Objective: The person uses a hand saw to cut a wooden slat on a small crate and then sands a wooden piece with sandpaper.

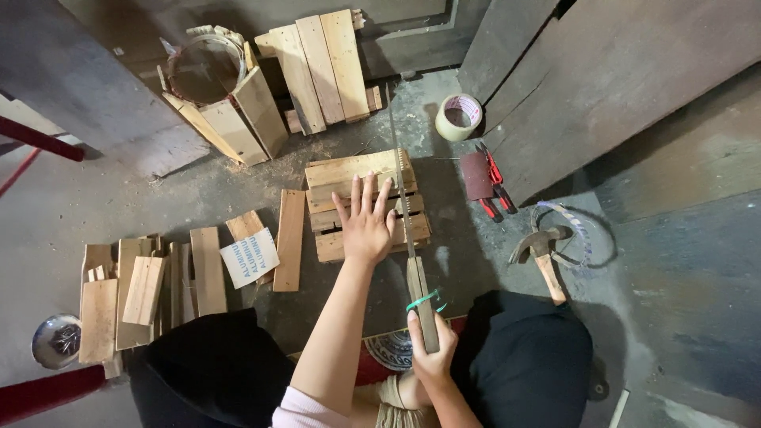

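Left hand (365,224) lies flat, fingers spread, on the pale slatted wooden panel (366,204) on the floor; right hand (430,349), closed round the wooden-handled handsaw (406,208), runs its blade lengthwise across the panel's right end, just beside the fingers.

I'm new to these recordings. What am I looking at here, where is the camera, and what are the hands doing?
There is no machine: a person works with bare hands, and the one camera sits on their head, looking down at a concrete floor. The left hand lies flat, fingers spread, on a small stack of wooden slats. The right hand grips the wooden handle of a hand saw, whose blade lies across the slats' right end. Around them lie more boards, a tape roll, red pliers, a hammer and a metal bowl.
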